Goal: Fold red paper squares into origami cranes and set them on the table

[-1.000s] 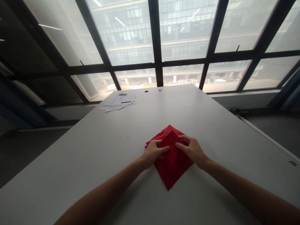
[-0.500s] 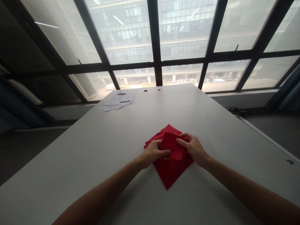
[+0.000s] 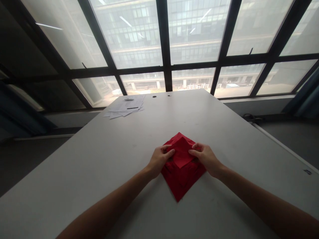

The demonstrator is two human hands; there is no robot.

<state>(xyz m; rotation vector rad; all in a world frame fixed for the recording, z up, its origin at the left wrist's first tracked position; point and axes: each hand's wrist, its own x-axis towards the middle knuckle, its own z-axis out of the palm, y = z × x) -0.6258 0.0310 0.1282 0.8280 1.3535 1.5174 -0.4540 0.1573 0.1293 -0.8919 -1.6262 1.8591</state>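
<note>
Head view: one camera, looking forward and down across a table (image 3: 99, 166) toward a wall of windows (image 3: 164, 36).
Paper: red paper (image 3: 183, 176), folded in layers, lies flat as a diamond at lower centre of the frame, one corner pointing toward the camera.
Flap: a small flap (image 3: 181, 156) sits on the upper half of the diamond, between the two hands; its tip points toward the near corner.
Left hand: left hand (image 3: 159, 160) rests on the left edge of the paper, fingers curled narrow, thumb and forefinger pinching at the flap's left side.
Right hand: right hand (image 3: 205, 157) mirrors it on the right edge, fingers curled narrow, fingertips on the flap's right side.
Grip: both hold paper only; palms face down, wrists on the table.
Sheets: a loose stack of white sheets (image 3: 126, 108) in the upper left of the table, well apart from the hands.
Holes: two small dark holes (image 3: 161, 96) at the far table edge.
Risk, skew: judged, uneven pressure between the hands could set the flap's crease off-centre.
Risk, slip: judged, the smooth tabletop could let the stacked layers slide and fall out of line.
Risk, tear: judged, hard pinching at the thin flap could rip it.
</note>
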